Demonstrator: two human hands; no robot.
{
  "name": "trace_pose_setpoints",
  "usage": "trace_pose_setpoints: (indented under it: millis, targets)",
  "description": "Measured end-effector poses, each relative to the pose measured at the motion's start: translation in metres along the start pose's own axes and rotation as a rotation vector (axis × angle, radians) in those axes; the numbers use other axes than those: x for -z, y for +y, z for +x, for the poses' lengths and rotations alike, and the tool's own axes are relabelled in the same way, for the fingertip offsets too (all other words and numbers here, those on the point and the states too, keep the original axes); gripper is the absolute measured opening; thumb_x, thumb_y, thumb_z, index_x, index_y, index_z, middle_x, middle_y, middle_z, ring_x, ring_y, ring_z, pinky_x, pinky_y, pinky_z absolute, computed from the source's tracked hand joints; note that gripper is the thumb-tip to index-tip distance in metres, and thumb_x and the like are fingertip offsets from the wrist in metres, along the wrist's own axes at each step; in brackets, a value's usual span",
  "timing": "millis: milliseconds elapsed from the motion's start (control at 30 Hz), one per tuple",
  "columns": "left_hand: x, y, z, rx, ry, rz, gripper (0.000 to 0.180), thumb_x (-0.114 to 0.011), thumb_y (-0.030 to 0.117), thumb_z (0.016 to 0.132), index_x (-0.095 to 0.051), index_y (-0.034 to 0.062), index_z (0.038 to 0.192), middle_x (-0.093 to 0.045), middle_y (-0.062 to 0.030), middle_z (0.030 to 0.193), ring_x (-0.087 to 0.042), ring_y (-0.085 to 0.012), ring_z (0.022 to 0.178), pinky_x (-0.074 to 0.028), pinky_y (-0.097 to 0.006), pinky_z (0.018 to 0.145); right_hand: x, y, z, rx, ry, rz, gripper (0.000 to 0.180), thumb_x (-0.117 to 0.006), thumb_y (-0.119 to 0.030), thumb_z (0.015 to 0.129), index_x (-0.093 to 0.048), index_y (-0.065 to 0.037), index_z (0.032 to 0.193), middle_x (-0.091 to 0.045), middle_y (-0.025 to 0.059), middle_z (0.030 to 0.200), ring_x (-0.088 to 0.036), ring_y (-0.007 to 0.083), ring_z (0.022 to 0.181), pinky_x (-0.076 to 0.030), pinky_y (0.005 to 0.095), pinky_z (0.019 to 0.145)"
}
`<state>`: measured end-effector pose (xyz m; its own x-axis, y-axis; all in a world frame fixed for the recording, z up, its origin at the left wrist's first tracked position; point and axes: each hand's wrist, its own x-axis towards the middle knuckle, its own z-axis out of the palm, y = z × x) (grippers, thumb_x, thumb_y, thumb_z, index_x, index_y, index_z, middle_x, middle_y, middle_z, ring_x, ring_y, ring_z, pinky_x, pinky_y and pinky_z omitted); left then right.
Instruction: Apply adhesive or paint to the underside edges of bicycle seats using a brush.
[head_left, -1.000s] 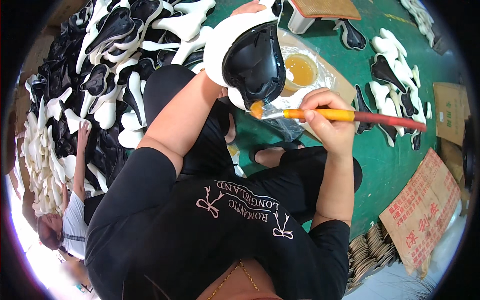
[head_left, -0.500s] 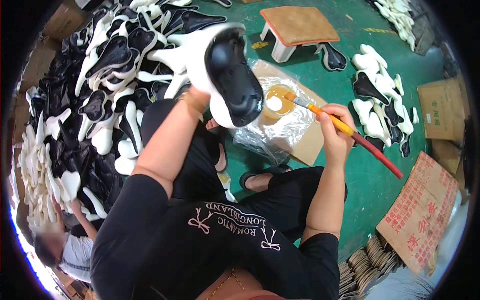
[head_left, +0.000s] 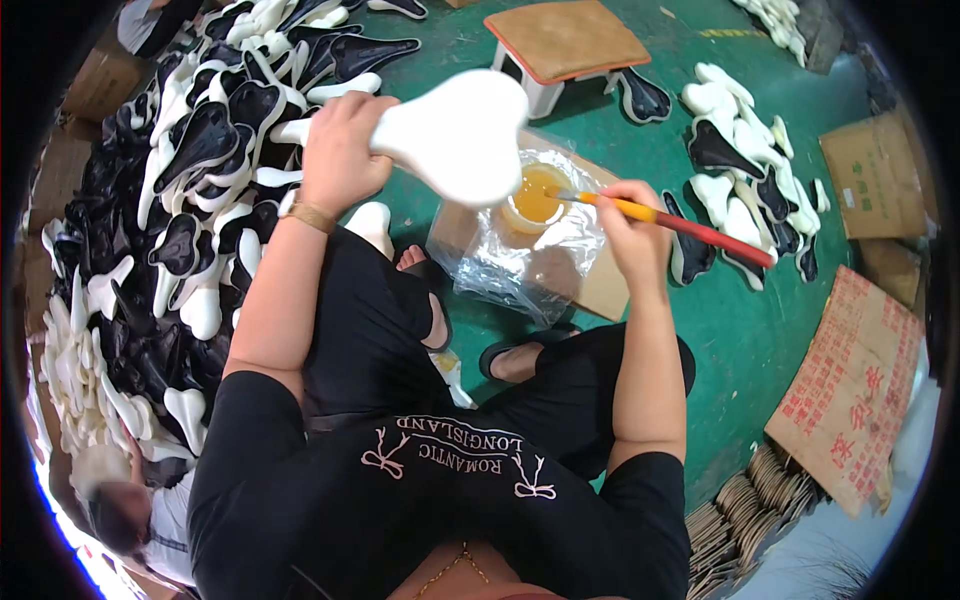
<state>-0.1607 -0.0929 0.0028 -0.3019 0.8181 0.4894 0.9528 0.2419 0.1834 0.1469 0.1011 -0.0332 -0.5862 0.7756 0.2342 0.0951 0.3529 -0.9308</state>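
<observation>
My left hand (head_left: 338,150) grips the narrow end of a white bicycle-saddle shell (head_left: 455,135), held up with its smooth white side toward me. My right hand (head_left: 630,225) holds a brush (head_left: 680,225) with an orange and red handle. The brush tip dips into a bowl of yellow glue (head_left: 535,195) that sits in a clear plastic bag (head_left: 520,255) on a cardboard sheet on the green floor. The shell hovers just left of and above the bowl.
A big heap of black and white saddle shells (head_left: 180,200) lies at my left. A smaller group of shells (head_left: 740,180) lies at the right, beside flat cardboard boxes (head_left: 850,380). A low padded stool (head_left: 565,45) stands behind the bowl. Another person (head_left: 130,510) sits at the lower left.
My left hand has turned the shell over, from black underside to white top, and shifted it right. The brush has moved from the shell's edge into the glue bowl.
</observation>
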Motion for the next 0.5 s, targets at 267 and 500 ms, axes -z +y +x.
trace_pose_setpoints:
  millis: [267,500]
  targets:
    - [-0.005,0.042,0.002,-0.09,-0.027,-0.036,0.051,-0.06,0.007,0.062,-0.065,0.0096,0.112,-0.06,-0.0107,0.104,-0.057,-0.0315,0.102,-0.045,-0.042,0.09,-0.014,-0.046,-0.003,0.185,-0.056,0.176,0.011,-0.066,0.0,0.086,-0.063,0.0,0.096,-0.063,0.009,0.093,-0.061,0.0154,0.083,-0.048,0.025,0.074]
    - [-0.002,0.049,0.002,-0.075,0.036,-0.018,0.046,-0.062,0.006,0.06,-0.067,0.0069,0.106,-0.06,-0.0097,0.099,-0.057,-0.0296,0.099,-0.044,-0.039,0.089,-0.003,-0.067,0.001,0.248,0.112,-0.052,0.014,-0.071,0.001,0.079,-0.067,-0.001,0.092,-0.067,0.011,0.097,-0.065,0.0205,0.089,-0.05,0.0287,0.081]
